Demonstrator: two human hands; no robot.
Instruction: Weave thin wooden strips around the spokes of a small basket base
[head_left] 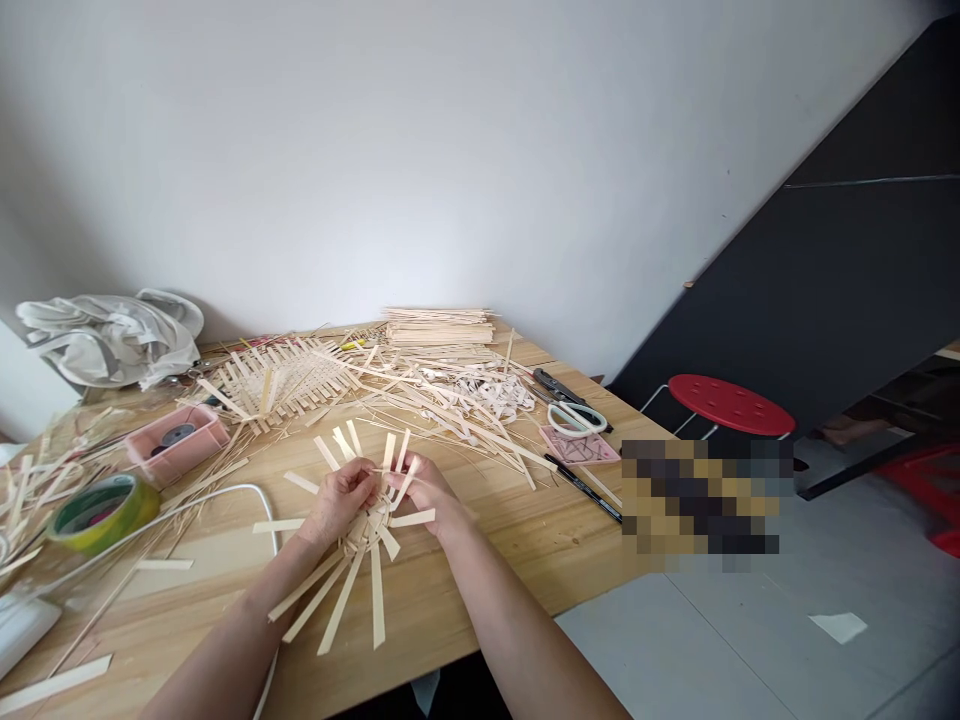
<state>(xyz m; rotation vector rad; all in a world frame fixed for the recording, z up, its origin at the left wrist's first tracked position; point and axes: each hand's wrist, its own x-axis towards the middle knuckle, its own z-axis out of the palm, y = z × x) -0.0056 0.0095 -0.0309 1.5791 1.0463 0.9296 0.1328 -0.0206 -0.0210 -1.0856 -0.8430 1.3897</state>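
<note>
A round woven piece (366,530) with flat pale strips spreading out like rays is held above the wooden table, low in the middle of the view. My left hand (346,497) is closed on its upper left part, thumb and fingers pressed together. On the upper right side, my right hand (426,492) pinches the piece among its upright strips. Both hands are close together, with the woven centre just below and between them. The fingertips partly hide the weave at the top.
Behind lie a flat woven mat (289,380), loose strips (450,400) and a strip bundle (439,328). Scissors (577,420), a pink pad (581,446) and a pen (585,487) are right. A pink box (178,440), tape roll (103,512) and white cable (225,490) are left.
</note>
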